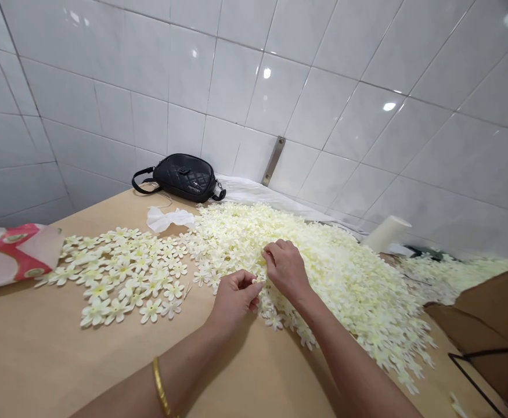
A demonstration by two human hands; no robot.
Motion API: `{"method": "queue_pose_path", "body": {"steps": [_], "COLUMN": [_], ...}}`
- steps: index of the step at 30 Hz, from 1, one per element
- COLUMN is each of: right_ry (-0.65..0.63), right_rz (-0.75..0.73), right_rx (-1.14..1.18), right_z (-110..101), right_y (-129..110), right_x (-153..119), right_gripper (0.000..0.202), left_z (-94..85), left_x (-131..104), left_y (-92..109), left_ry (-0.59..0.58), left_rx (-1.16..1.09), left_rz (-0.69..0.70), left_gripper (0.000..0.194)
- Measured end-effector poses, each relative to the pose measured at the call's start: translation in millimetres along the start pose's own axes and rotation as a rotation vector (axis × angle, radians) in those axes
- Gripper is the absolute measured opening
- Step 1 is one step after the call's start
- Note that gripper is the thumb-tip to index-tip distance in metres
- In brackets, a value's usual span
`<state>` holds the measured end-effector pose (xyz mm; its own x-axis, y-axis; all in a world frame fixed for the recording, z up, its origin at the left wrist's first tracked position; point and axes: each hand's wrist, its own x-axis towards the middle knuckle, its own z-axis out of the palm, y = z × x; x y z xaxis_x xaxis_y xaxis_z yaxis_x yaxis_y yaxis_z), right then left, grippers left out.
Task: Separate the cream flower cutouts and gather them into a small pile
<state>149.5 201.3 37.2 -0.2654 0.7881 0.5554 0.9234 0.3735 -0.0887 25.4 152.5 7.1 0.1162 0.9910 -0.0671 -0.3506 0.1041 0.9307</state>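
A large heap of pale yellow-white artificial flowers [341, 290] covers the middle and right of the table. At its front left edge, my left hand [237, 297] has thumb and forefinger pinched together. Whatever is between those fingertips is too small to make out. My right hand [286, 268] is just beyond and to the right, over the heap, its fingers curled into a pinch that hides what they hold. Left of my hands, single artificial flowers [125, 270] lie spread out in a loose, flat patch. A gold bangle [160, 386] circles my left wrist.
A black quilted bag [184, 177] stands at the back by the tiled wall [245, 75], with crumpled white tissue [169, 219] before it. A pink-and-white package [16, 255] lies at left. A white roll [385, 233] and brown cardboard [493, 331] are at right on the table [118, 371].
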Motion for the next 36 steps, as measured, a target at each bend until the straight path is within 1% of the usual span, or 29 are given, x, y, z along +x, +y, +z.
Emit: {"method": "queue_pose_path", "body": {"steps": [3, 6, 9, 11, 14, 16, 18, 21, 23, 25, 27, 29, 33, 36], "right_ry": [0.014, 0.028, -0.002, -0.039, -0.059, -0.031, 0.010, 0.053, 0.048, 0.004, -0.055, -0.078, -0.039, -0.027], "right_rz": [0.017, 0.061, 0.086, 0.073, 0.047, 0.046, 0.054, 0.064, 0.065, 0.061, 0.055, 0.050, 0.043, 0.058], "right_rx": [-0.001, 0.016, 0.051, 0.070, 0.042, -0.003, -0.035, -0.013, 0.127, 0.317, 0.445, 0.479, 0.432, 0.448], "right_z": [0, -8, -13, -11, -4, 0, -2, -13, -22, -30, -35, -38, -37, -35], "right_y": [1, 2, -2, -7, -13, -15, -16, -16, -18, -22, -25, -27, -26, -22], "right_x": [5, 9, 13, 14, 15, 14, 11, -2, -18, -36, -53, -67, -83, -89], "right_gripper": [0.017, 0.019, 0.023, 0.025, 0.020, 0.014, 0.010, 0.013, 0.017, 0.018, 0.016, 0.015, 0.017, 0.019], "left_z": [2.2, 5.1, 6.5, 6.1, 4.4, 2.9, 1.5, 0.4, 0.4, 0.6, 0.9, 1.4, 3.4, 5.3], "left_x": [-1, -3, -6, -6, -5, -3, -1, -1, -2, -4, -6, -7, -11, -12], "left_y": [4, 8, 9, 8, 2, -2, -5, -4, -3, -2, -2, -3, -4, -4], "left_ry": [0.032, 0.045, 0.031, 0.017, -0.003, -0.005, -0.003, -0.010, -0.012, -0.027, -0.063, -0.118, -0.223, -0.225], "left_rx": [-0.010, -0.021, -0.018, -0.010, -0.014, -0.030, -0.038, -0.078, -0.143, -0.207, -0.252, -0.284, -0.302, -0.270], "left_rz": [-0.014, -0.046, -0.080, -0.084, -0.066, -0.054, -0.048, -0.067, -0.102, -0.145, -0.189, -0.226, -0.277, -0.294], "left_gripper": [0.021, 0.021, 0.022, 0.023, 0.025, 0.027, 0.027, 0.023, 0.021, 0.021, 0.019, 0.017, 0.017, 0.020]}}
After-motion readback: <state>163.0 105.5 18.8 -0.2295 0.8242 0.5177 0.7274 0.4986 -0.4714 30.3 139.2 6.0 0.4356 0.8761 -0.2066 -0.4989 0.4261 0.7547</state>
